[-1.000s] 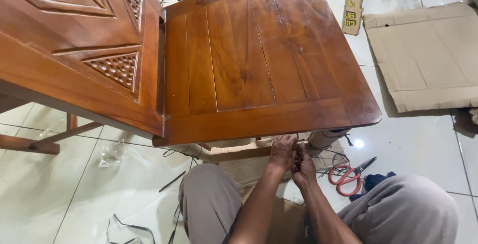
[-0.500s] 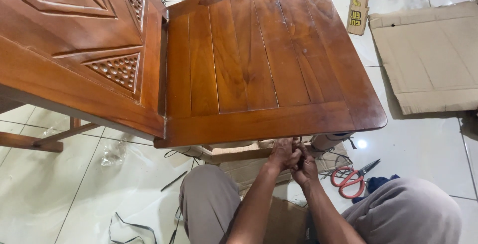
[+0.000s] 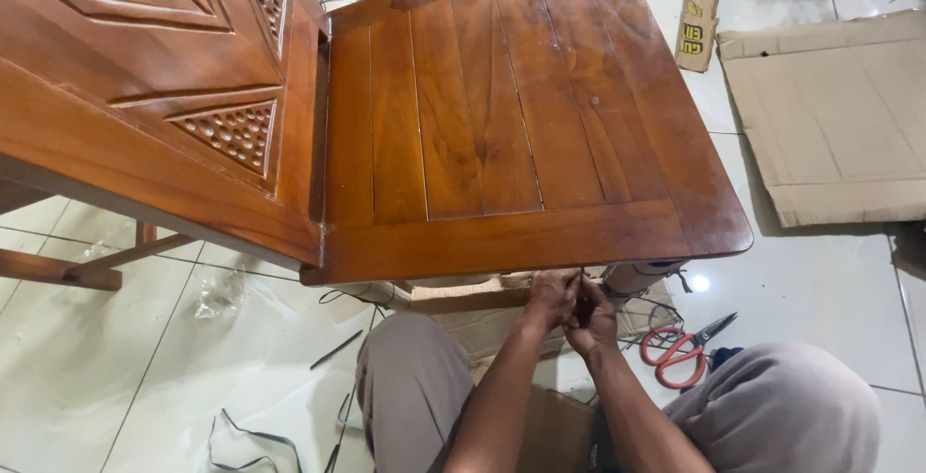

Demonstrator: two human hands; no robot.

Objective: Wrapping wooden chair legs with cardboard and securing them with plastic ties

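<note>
Beyond the chair seat (image 3: 502, 116), flat brown cardboard (image 3: 830, 116) lies.

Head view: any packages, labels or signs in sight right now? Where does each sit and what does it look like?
Small carton: on the tiled floor beyond the chair seat's far right corner; flattened brown oblong with yellow and black print.
Cardboard sheet: flat on the floor at right, beside the small carton; large, plain brown, creased, no print showing.
Cardboard wrap: under the seat's front edge, next to both hands; plain brown.
No signs or screens in view.
</note>
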